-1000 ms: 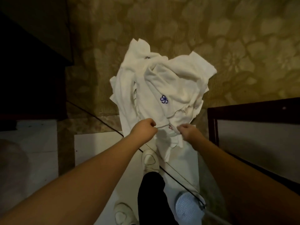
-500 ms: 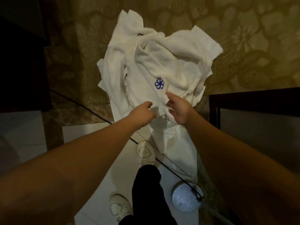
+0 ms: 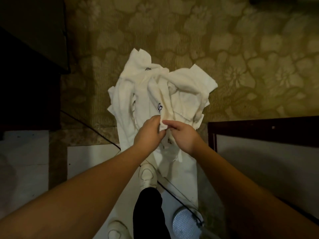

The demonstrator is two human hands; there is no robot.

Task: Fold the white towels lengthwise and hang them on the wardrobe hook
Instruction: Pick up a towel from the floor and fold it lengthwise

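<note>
The left hand [image 3: 149, 131] and the right hand [image 3: 183, 135] are close together in the middle of the view. Both pinch the same small fold of a white towel [image 3: 174, 107], with the fingers curled around the cloth. This towel has a small blue mark [image 3: 160, 107] on it, just above the left hand. It is part of a messy bunch of white towels [image 3: 131, 87] that spreads out on the far side of the hands and hangs down below them. Behind the bunch is a brown flowery surface [image 3: 241, 57]. Near the bottom, two white shoes [image 3: 148, 175] stand on a pale floor [image 3: 89, 161]. A round grey thing [image 3: 185, 223] sits to the right of them.
</note>
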